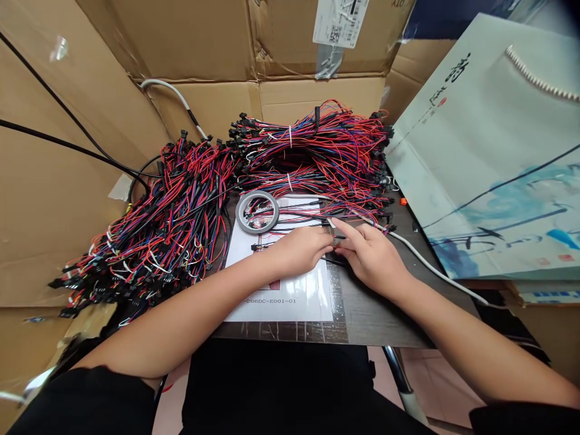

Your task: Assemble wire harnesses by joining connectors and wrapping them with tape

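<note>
Over the table's middle, my left hand and my right hand meet, fingertips close together. Both are closed in a pinch on a thin black-and-red wire harness. A small white tag-like piece shows by my right index finger; my fingers hide its lower part. Under my left hand lies a printed sheet beneath clear film. A grey tape roll rests flat on the sheet's upper left, with wires visible through its ring. Just left of my left hand, a black connector with wires lies on the sheet.
Tied wire bundles are stacked at the back, and a large loose heap of harnesses lies left. A pale paper bag stands right. A white cable crosses the dark table. Cardboard boxes wall the back.
</note>
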A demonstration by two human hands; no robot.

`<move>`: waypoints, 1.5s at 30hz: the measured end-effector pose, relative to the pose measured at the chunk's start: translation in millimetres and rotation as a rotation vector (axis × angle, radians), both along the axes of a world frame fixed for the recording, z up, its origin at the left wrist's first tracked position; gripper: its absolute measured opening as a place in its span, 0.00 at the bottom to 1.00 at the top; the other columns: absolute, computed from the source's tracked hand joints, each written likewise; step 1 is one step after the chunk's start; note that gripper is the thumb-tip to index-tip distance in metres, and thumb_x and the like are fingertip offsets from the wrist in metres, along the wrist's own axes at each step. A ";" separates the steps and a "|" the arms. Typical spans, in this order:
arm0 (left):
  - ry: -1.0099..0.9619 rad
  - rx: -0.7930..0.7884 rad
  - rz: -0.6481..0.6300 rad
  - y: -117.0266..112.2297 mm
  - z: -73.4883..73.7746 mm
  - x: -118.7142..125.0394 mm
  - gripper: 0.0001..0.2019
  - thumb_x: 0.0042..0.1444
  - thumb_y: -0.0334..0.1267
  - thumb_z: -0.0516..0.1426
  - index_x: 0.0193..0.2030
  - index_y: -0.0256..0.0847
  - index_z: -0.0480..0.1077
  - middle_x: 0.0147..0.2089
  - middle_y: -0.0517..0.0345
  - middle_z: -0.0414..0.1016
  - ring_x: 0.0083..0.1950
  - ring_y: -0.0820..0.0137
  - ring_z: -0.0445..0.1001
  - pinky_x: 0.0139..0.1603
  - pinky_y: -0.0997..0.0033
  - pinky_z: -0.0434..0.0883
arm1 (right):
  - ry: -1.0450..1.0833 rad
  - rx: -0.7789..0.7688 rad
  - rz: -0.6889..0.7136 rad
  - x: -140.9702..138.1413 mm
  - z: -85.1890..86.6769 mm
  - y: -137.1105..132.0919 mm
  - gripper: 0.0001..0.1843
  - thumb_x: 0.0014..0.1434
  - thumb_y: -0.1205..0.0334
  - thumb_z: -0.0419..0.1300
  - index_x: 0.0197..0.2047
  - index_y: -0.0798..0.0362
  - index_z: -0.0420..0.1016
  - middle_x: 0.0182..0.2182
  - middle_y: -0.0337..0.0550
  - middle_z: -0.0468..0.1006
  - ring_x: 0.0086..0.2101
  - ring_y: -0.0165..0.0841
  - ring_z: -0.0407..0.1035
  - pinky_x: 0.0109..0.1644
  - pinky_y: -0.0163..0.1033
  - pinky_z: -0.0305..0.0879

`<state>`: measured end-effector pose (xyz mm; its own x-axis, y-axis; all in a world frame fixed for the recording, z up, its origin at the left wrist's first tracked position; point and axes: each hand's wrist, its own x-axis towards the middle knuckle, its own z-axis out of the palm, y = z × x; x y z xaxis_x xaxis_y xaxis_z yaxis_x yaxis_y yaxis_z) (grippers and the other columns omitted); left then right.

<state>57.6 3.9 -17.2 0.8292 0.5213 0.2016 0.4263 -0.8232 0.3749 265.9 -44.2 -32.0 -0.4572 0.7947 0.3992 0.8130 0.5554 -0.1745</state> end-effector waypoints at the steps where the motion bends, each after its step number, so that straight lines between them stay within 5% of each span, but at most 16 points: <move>1: -0.010 -0.017 -0.007 0.4 -1.8 -1.1 0.12 0.67 0.35 0.50 0.40 0.36 0.73 0.40 0.52 0.76 0.41 0.67 0.75 0.42 0.69 0.68 | 0.007 -0.037 0.009 1.3 1.1 0.1 0.33 0.67 0.60 0.55 0.72 0.52 0.51 0.33 0.46 0.74 0.35 0.39 0.66 0.41 0.44 0.66; 5: -0.006 -0.063 0.019 0.7 -4.7 -5.2 0.12 0.68 0.36 0.49 0.38 0.37 0.72 0.39 0.53 0.75 0.40 0.68 0.73 0.41 0.69 0.66 | 0.082 -0.167 0.021 11.0 8.0 -0.2 0.42 0.66 0.63 0.57 0.75 0.50 0.38 0.34 0.42 0.80 0.41 0.43 0.68 0.47 0.48 0.67; 13: -0.002 -0.128 0.130 -2.4 1.1 -1.4 0.14 0.67 0.41 0.49 0.39 0.38 0.74 0.37 0.54 0.77 0.40 0.67 0.73 0.40 0.68 0.64 | 0.096 -0.227 -0.029 19.8 14.9 0.7 0.42 0.65 0.65 0.56 0.75 0.45 0.38 0.36 0.39 0.83 0.43 0.44 0.70 0.52 0.51 0.67; 21: 0.029 -0.124 0.170 -5.5 0.9 3.5 0.15 0.69 0.44 0.48 0.51 0.48 0.74 0.43 0.57 0.81 0.42 0.67 0.77 0.39 0.70 0.63 | 0.141 -0.267 -0.016 23.0 12.1 6.5 0.38 0.66 0.63 0.57 0.73 0.47 0.44 0.37 0.39 0.84 0.48 0.43 0.71 0.54 0.52 0.67; 27: 0.048 -0.070 0.154 -3.1 3.2 8.3 0.15 0.68 0.42 0.49 0.40 0.41 0.75 0.37 0.56 0.79 0.38 0.68 0.75 0.37 0.70 0.62 | 0.171 -0.299 -0.028 25.5 12.1 7.1 0.31 0.66 0.61 0.58 0.69 0.48 0.53 0.37 0.39 0.84 0.51 0.42 0.70 0.55 0.50 0.66; 34: 0.002 -0.069 0.101 4.9 -1.1 15.8 0.13 0.65 0.35 0.51 0.40 0.37 0.77 0.39 0.52 0.77 0.41 0.67 0.73 0.42 0.67 0.66 | 0.197 -0.253 -0.023 26.0 9.9 7.1 0.25 0.65 0.60 0.59 0.63 0.49 0.61 0.36 0.40 0.83 0.48 0.42 0.71 0.53 0.48 0.67; 39: -0.068 -0.082 0.123 3.5 -7.7 15.6 0.13 0.66 0.37 0.52 0.40 0.36 0.77 0.39 0.52 0.78 0.42 0.68 0.73 0.43 0.68 0.67 | 0.192 -0.114 0.003 27.0 10.6 7.5 0.09 0.65 0.61 0.58 0.49 0.51 0.71 0.41 0.46 0.80 0.44 0.40 0.70 0.49 0.45 0.68; 45: -0.041 -0.061 0.147 -0.7 -7.7 17.0 0.14 0.66 0.36 0.51 0.40 0.36 0.78 0.38 0.52 0.77 0.40 0.68 0.72 0.42 0.68 0.67 | 0.090 -0.107 0.090 21.0 17.1 6.8 0.05 0.66 0.65 0.53 0.42 0.53 0.70 0.37 0.48 0.76 0.41 0.39 0.68 0.48 0.46 0.66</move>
<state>74.6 3.2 -24.9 0.7347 0.6487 0.1984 0.5239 -0.7284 0.4416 286.9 -37.5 -14.9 -0.4946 0.7925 0.3568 0.7392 0.5995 -0.3068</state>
